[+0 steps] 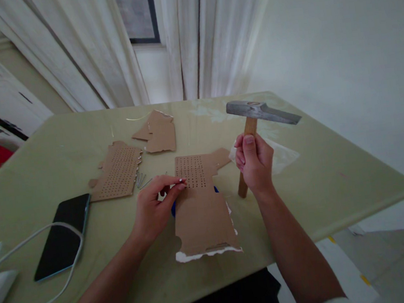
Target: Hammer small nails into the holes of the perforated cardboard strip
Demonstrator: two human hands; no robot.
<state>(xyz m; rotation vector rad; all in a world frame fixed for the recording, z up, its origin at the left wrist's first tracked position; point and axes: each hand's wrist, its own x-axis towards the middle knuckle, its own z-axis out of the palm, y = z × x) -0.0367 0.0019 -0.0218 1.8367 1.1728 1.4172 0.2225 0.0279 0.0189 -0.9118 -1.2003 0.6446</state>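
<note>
In my right hand (256,162) is a hammer (263,111), gripped round its wooden handle and raised above the table with the metal head at the top. My left hand (157,203) pinches a nail (182,180) between thumb and forefinger; only its small shiny head shows. Those fingertips rest at the left edge of the rows of holes in a brown cardboard piece (206,224). Something blue (174,209) peeks out from under this cardboard. Several loose nails (141,180) lie just beyond my left hand.
A second cardboard piece full of holes (115,173) lies to the left, torn cardboard scraps (161,132) farther back. A clear plastic bag (283,156) sits behind my right hand. On the left are a phone (63,235) and a white cable (79,262). The table edge (342,225) runs along the right.
</note>
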